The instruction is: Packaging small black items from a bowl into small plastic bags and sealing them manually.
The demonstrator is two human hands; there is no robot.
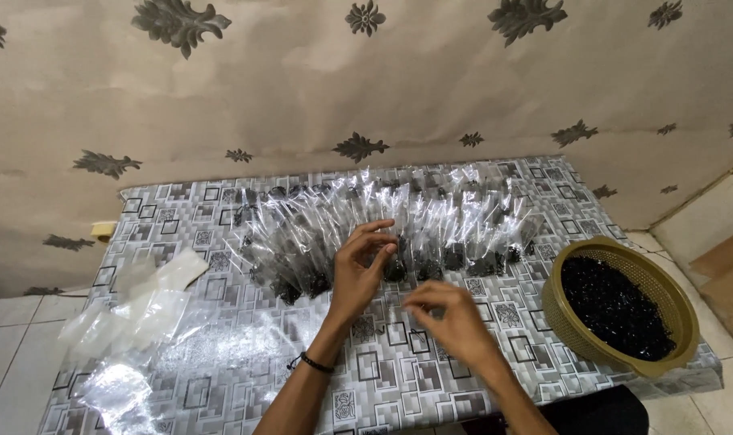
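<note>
While both forearms reach forward over the counter (221, 379):
Left hand (358, 274): raised, fingers pinching a small clear bag (392, 262) in the row.
Right hand (451, 318): palm-down, fingers curled loosely, gripping nothing visible.
Basket (672, 298): right side.

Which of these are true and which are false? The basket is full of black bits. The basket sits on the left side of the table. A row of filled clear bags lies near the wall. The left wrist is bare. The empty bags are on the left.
1. The basket is full of black bits. True.
2. The basket sits on the left side of the table. False: it sits at the right end.
3. A row of filled clear bags lies near the wall. True.
4. The left wrist is bare. False: the left hand has a dark band at the wrist.
5. The empty bags are on the left. True.
</note>
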